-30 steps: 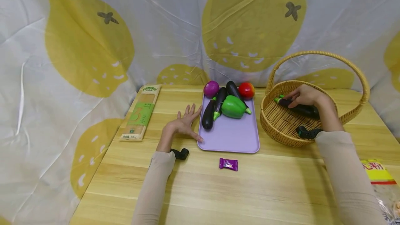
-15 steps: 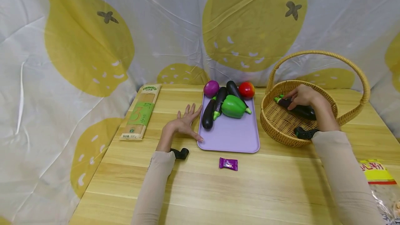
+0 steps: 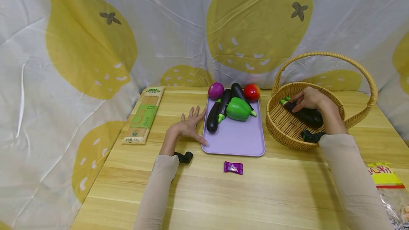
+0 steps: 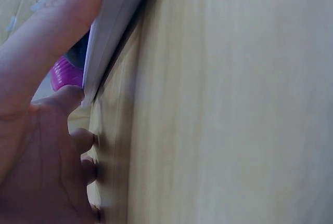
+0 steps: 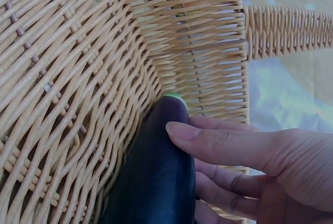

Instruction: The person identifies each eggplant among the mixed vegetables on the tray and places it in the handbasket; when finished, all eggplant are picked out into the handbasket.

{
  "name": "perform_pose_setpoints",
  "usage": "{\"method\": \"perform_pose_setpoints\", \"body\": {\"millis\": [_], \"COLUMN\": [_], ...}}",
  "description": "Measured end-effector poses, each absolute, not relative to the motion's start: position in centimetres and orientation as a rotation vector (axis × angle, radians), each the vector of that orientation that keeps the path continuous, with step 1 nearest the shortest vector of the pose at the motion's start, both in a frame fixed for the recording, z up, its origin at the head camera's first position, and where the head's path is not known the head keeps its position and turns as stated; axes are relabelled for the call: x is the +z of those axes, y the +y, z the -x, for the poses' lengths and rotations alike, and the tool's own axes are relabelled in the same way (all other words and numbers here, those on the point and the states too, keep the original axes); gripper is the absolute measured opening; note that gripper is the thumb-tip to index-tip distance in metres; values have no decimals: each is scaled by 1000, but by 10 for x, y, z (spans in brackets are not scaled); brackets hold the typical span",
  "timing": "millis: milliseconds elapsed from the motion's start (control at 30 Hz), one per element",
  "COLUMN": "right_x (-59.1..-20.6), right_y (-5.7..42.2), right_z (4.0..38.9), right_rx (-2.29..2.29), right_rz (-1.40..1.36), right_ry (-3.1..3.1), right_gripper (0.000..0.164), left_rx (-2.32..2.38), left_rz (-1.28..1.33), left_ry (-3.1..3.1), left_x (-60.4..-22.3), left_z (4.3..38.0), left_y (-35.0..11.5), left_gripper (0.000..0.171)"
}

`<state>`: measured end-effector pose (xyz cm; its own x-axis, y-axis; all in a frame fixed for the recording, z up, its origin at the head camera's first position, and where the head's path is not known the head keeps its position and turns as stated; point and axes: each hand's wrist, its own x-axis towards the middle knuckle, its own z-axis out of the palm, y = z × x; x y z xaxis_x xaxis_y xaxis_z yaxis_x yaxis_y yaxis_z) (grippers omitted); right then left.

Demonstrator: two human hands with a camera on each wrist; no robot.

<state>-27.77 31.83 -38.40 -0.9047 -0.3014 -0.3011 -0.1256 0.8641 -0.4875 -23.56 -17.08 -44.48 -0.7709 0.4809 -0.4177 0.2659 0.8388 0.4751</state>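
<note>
In the head view, my right hand (image 3: 310, 99) reaches into the wicker basket (image 3: 277, 129) and pinches a dark eggplant (image 3: 305, 115) near its green stem end. The right wrist view shows the thumb across the top of the eggplant (image 5: 156, 167) and the fingers along its far side. A second bit of green shows beside that stem, mostly hidden by the hand. My left hand (image 3: 188, 127) has its fingers spread at the left edge of the lilac tray (image 3: 238, 143). Its thumb and index fingertip meet the tray rim (image 4: 106, 37) in the left wrist view.
On the tray lie a green bell pepper (image 3: 239, 109), several eggplants (image 3: 213, 118), a purple onion (image 3: 216, 91) and a red tomato-like fruit (image 3: 252, 92). Left stands a noodle packet (image 3: 143, 114), in front a purple wrapped sweet (image 3: 233, 167), right a clear bag (image 3: 388, 184). The basket handle (image 3: 326, 54) arches high.
My right hand and forearm have shifted slightly left, and the thick end of the eggplant in the basket has swung a little toward the front. My left hand has stayed put.
</note>
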Motion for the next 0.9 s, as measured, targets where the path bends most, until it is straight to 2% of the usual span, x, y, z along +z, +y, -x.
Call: {"method": "perform_pose_setpoints", "body": {"millis": [900], "right_x": [-380], "right_y": [317], "right_z": [276], "right_rx": [-639], "right_rz": [379], "right_ry": [2615], "right_gripper": [47], "left_rx": [547], "left_rz": [-543], "left_ry": [2474], "left_x": [-443], "left_z": [235], "left_y": [-170], "left_gripper": [140]}}
